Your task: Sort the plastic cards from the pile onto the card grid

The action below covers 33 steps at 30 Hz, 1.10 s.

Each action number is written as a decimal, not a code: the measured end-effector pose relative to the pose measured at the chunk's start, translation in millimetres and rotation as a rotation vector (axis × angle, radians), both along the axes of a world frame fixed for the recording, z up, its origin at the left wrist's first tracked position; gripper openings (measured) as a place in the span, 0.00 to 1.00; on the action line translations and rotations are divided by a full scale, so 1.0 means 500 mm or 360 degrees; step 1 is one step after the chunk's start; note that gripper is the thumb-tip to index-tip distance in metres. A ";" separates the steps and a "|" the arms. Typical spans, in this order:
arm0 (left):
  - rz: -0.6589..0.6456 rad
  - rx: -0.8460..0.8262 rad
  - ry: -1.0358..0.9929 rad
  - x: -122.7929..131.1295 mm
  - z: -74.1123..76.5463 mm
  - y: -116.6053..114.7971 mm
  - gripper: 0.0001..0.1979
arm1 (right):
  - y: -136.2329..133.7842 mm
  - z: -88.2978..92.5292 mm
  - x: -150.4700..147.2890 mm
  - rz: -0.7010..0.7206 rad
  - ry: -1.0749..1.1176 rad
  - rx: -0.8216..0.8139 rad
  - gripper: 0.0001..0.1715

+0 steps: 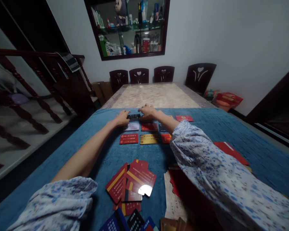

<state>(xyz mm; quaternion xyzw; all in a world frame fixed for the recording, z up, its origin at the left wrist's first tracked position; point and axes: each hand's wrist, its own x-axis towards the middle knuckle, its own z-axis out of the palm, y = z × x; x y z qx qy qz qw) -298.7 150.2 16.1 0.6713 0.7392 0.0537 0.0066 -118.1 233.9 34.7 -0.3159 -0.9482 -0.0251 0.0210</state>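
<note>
A black card [134, 116] lies at the far row of cards on the blue cloth. At its left end my left hand [122, 118] has its fingers curled and touching the edge. My right hand [147, 112] holds the opposite end, palm down, with the fingers bent. Just nearer to me are a pale card [131, 127], a red card [149, 127] and a dark blue card [163, 128], partly behind my forearm. The closest row shows a red DCEP card [129, 139], a gold card [148, 139] and an orange-red card [166, 138].
A loose pile of red cards [135, 179] lies in front of me, with dark blue cards [115, 222] below it. Papers [173, 199] and a red folder sit under my right sleeve. A red card [184, 118] and a red envelope [231, 152] lie right. Chairs [163, 74] stand behind the table.
</note>
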 end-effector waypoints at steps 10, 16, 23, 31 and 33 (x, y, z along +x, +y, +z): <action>-0.0112 0.0308 0.0007 0.059 0.015 -0.056 0.12 | -0.055 0.021 0.055 0.0073 0.0144 0.0103 0.14; -0.0212 0.0403 -0.0015 0.123 0.024 -0.109 0.11 | -0.095 0.022 0.104 0.0121 0.0143 0.0134 0.13; -0.0342 0.0317 -0.0023 0.193 0.026 -0.179 0.10 | -0.146 0.011 0.179 0.0124 0.0118 0.0111 0.12; -0.0623 0.0240 -0.0116 0.266 0.009 -0.247 0.10 | -0.216 -0.011 0.270 0.0222 0.0162 0.0025 0.10; -0.0670 0.0239 -0.0153 0.288 0.009 -0.266 0.10 | -0.237 -0.016 0.291 0.0247 0.0198 -0.0008 0.10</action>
